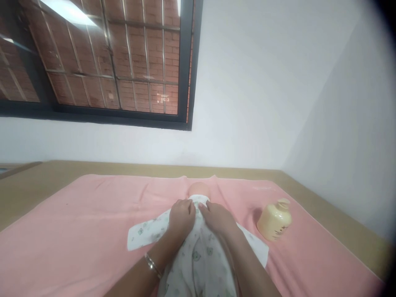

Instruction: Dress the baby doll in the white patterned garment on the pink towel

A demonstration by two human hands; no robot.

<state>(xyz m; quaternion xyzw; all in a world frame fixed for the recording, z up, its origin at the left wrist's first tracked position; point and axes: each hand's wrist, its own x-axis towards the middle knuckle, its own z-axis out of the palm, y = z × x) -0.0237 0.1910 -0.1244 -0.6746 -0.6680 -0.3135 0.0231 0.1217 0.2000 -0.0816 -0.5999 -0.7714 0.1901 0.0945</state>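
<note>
A white baby garment with small green prints (196, 255) lies spread on a pink cloth (102, 214), its sleeves reaching out to both sides. The rounded, skin-toned top of a doll-like head (199, 189) shows just above the collar. My left hand (182, 215), with a silver bangle on its wrist, has its fingers curled on the garment near the neckline. Opposite it, my right hand (218, 216) pinches the fabric beside the collar. What lies beneath the garment is mostly hidden.
On the cloth to the right stands a pale yellow pump bottle (274, 220). A wooden surface edge (337, 214) borders the cloth. Behind rise a white wall (247, 90) and a dark-framed window (185, 62) with metal bars.
</note>
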